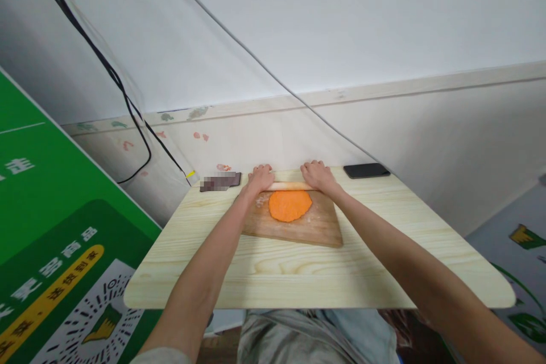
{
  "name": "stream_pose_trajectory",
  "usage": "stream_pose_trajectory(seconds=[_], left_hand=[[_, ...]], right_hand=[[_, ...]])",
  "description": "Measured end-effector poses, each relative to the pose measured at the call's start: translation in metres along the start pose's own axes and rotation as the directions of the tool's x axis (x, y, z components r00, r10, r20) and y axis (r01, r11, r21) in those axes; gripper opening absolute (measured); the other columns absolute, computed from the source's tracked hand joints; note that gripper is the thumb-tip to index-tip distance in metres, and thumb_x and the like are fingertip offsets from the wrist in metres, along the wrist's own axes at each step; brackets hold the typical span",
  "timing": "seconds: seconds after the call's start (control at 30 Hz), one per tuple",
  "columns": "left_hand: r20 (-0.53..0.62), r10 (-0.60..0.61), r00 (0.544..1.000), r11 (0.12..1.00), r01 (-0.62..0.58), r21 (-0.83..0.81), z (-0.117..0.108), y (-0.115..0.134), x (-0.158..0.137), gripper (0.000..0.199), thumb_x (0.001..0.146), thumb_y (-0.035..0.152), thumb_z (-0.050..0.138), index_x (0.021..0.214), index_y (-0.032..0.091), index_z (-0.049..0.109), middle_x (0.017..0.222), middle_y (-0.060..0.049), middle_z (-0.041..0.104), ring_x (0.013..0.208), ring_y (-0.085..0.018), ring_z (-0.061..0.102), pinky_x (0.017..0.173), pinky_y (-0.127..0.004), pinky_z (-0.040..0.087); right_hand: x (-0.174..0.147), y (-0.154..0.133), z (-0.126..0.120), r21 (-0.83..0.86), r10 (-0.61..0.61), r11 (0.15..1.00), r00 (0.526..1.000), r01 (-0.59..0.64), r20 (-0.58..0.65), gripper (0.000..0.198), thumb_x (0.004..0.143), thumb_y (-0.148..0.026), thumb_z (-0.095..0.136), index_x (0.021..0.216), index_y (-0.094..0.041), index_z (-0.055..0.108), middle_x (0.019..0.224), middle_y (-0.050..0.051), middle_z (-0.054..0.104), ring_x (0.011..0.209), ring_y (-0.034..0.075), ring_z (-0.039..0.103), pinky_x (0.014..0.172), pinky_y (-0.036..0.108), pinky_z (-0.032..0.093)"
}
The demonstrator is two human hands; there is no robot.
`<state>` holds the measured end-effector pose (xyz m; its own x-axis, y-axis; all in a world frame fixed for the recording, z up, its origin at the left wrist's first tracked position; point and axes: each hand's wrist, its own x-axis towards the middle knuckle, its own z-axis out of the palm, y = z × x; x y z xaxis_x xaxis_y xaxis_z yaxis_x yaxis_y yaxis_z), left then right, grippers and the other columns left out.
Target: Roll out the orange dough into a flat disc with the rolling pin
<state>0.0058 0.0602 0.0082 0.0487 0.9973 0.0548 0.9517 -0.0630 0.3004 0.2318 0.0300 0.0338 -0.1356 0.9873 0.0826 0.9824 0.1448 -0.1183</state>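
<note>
A pale wooden rolling pin (291, 186) lies crosswise at the far side of a brown cutting board (294, 234). At its left end is my left hand (259, 178), and at its right end my right hand (319, 175); both are closed on it, with part of the fingers hidden. On the board, just on the near side of the pin, a flat, rounded sheet of orange dough (290, 206) is spread out. White flour (261, 200) dusts the wood to the left of the dough.
The board rests on a light wood-grain table (273, 284) against a white wall. A black phone (367, 170) lies at the back right, and a dark, partly blurred flat object (220, 181) at the back left. Black cables (123, 88) hang left, beside a green panel (51, 193).
</note>
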Motion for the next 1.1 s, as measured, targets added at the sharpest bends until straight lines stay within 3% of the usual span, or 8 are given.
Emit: stream_pose_trajectory(seconds=[0.33, 0.43, 0.6, 0.7, 0.83, 0.93, 1.1], left_hand=[[0.051, 0.087, 0.995, 0.995, -0.084, -0.045, 0.005, -0.009, -0.012, 0.052, 0.096, 0.024, 0.045, 0.144, 0.028, 0.066, 0.147, -0.013, 0.063, 0.142, -0.036, 0.054, 0.119, -0.059, 0.043], [0.036, 0.095, 0.995, 0.993, -0.093, -0.07, 0.006, -0.011, -0.013, 0.052, 0.097, 0.024, 0.043, 0.143, 0.028, 0.067, 0.147, -0.013, 0.063, 0.143, -0.035, 0.053, 0.119, -0.058, 0.043], [-0.011, 0.071, 0.997, 0.993, -0.072, -0.092, 0.011, -0.012, -0.01, 0.05, 0.096, 0.022, 0.043, 0.139, 0.027, 0.07, 0.147, -0.012, 0.065, 0.142, -0.034, 0.056, 0.12, -0.057, 0.043], [-0.054, 0.08, 0.995, 0.988, -0.087, -0.13, 0.015, -0.015, -0.009, 0.047, 0.097, 0.023, 0.045, 0.135, 0.026, 0.073, 0.144, -0.011, 0.069, 0.138, -0.032, 0.059, 0.12, -0.051, 0.044], [-0.122, 0.133, 0.984, 0.958, -0.159, -0.238, 0.021, -0.021, -0.012, 0.044, 0.094, 0.019, 0.048, 0.127, 0.022, 0.077, 0.137, -0.009, 0.075, 0.13, -0.026, 0.066, 0.117, -0.038, 0.047], [-0.167, 0.127, 0.978, 0.937, -0.174, -0.302, 0.024, -0.024, -0.015, 0.042, 0.094, 0.018, 0.048, 0.124, 0.021, 0.078, 0.133, -0.008, 0.078, 0.126, -0.025, 0.069, 0.113, -0.035, 0.05], [-0.186, 0.122, 0.975, 0.918, -0.182, -0.351, 0.025, -0.024, -0.016, 0.04, 0.096, 0.019, 0.048, 0.122, 0.021, 0.078, 0.132, -0.008, 0.079, 0.123, -0.024, 0.07, 0.112, -0.036, 0.051]], right_hand=[[-0.048, -0.012, 0.008, -0.111, -0.018, 0.994, 0.988, 0.001, -0.152, 0.054, 0.113, -0.033, 0.023, 0.132, -0.015, 0.07, 0.139, 0.025, 0.066, 0.131, 0.038, 0.054, 0.106, 0.052, 0.042], [-0.037, -0.011, 0.004, -0.093, 0.001, 0.996, 0.994, -0.011, -0.108, 0.053, 0.112, -0.033, 0.025, 0.135, -0.014, 0.069, 0.14, 0.025, 0.065, 0.133, 0.039, 0.054, 0.107, 0.053, 0.042], [-0.012, -0.007, -0.007, -0.055, -0.012, 0.998, 0.997, 0.016, 0.076, 0.056, 0.112, -0.035, 0.024, 0.144, -0.015, 0.064, 0.148, 0.024, 0.062, 0.135, 0.038, 0.055, 0.108, 0.055, 0.044], [-0.019, -0.008, -0.008, -0.071, -0.029, 0.997, 0.997, 0.034, 0.067, 0.058, 0.112, -0.036, 0.021, 0.145, -0.015, 0.064, 0.149, 0.024, 0.062, 0.137, 0.038, 0.054, 0.109, 0.055, 0.043], [-0.044, -0.013, 0.001, -0.103, -0.014, 0.995, 0.999, 0.009, -0.048, 0.059, 0.113, -0.037, 0.019, 0.138, -0.017, 0.068, 0.143, 0.023, 0.065, 0.134, 0.037, 0.054, 0.107, 0.052, 0.042], [-0.051, -0.014, 0.007, -0.092, 0.019, 0.995, 0.995, -0.028, -0.094, 0.058, 0.113, -0.038, 0.02, 0.134, -0.018, 0.07, 0.141, 0.022, 0.067, 0.134, 0.037, 0.054, 0.107, 0.051, 0.042], [-0.031, -0.008, -0.001, -0.073, -0.007, 0.997, 0.997, 0.012, 0.072, 0.058, 0.113, -0.042, 0.023, 0.148, -0.018, 0.062, 0.148, 0.024, 0.062, 0.136, 0.039, 0.054, 0.107, 0.055, 0.045]])
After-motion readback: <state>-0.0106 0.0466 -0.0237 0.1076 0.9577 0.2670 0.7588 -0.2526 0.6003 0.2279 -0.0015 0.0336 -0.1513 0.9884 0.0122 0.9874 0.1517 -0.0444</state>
